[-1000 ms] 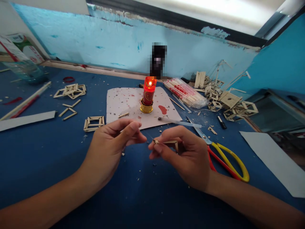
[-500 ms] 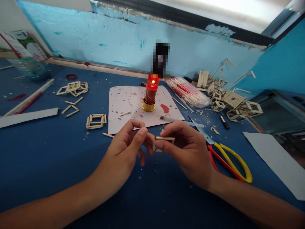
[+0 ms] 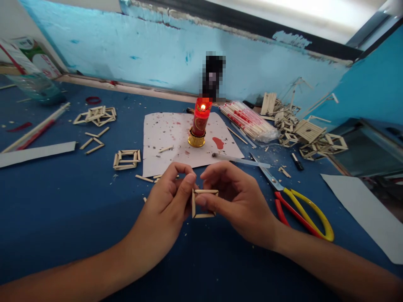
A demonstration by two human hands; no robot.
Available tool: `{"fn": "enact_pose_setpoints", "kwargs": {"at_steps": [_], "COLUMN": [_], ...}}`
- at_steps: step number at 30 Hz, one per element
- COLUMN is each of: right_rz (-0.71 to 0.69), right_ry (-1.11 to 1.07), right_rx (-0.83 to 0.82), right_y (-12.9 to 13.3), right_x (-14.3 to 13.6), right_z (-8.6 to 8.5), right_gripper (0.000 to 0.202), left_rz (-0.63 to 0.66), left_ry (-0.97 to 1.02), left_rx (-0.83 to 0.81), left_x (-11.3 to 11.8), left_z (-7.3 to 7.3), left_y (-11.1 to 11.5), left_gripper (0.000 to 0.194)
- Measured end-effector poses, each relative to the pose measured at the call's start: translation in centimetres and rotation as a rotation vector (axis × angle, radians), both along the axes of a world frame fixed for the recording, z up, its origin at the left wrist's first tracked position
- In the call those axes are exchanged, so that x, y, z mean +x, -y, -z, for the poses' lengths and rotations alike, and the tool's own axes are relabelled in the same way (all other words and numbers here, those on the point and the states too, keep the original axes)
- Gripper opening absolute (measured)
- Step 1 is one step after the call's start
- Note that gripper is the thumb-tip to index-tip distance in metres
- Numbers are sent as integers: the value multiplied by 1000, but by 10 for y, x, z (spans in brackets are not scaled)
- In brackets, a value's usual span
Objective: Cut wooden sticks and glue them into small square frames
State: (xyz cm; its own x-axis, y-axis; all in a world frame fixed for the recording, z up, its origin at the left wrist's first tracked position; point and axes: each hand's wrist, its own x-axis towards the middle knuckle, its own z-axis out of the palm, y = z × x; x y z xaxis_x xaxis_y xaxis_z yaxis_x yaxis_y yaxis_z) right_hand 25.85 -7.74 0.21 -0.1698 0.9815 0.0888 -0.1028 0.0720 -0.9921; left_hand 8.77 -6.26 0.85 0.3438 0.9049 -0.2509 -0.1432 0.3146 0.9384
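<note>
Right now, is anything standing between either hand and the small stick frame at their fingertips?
Nothing visible is. The right hand holds the frame; the left hand is at its left edge, though contact is hard to tell. The candle stands beyond them, and the scissors lie to the right.

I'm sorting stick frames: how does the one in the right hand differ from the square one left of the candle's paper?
The held frame faces the camera in the right hand; the table frame lies on the table. The held frame shows single sticks along visible edges; the table frame shows doubled side sticks. Both are squarish, of pale sticks.
</note>
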Motion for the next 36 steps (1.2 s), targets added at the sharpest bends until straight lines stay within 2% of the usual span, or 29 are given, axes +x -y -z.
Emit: {"fn": "enact_pose_setpoints", "kwargs": {"at_steps": [5,11,16,19,22,36], "right_rz": [96,-13,-27,44,44,48], "right_ry": [253,241,161,202,184,146], "right_rx": [215,299,280,280,295,260], "right_y": [2,4,9,12,14,13], "right_x": [0,-2,-3,-3,-2,-4], "right_z": [1,2,2,1,0,-3], "right_gripper": [19,14,30,20,13,12], "left_rz": [-5,-58,-83,-90,-89,-70], "left_ry": [-69,-99,-21,-34,-35,43], "left_rx": [35,61,47,64,85,93], "left_x": [0,-1,-1,-1,-1,-1], "left_z": [-1,0,-2,-1,-2,1], "left_y": [0,2,-1,0,2,2], "left_gripper": [30,30,31,29,26,21]}}
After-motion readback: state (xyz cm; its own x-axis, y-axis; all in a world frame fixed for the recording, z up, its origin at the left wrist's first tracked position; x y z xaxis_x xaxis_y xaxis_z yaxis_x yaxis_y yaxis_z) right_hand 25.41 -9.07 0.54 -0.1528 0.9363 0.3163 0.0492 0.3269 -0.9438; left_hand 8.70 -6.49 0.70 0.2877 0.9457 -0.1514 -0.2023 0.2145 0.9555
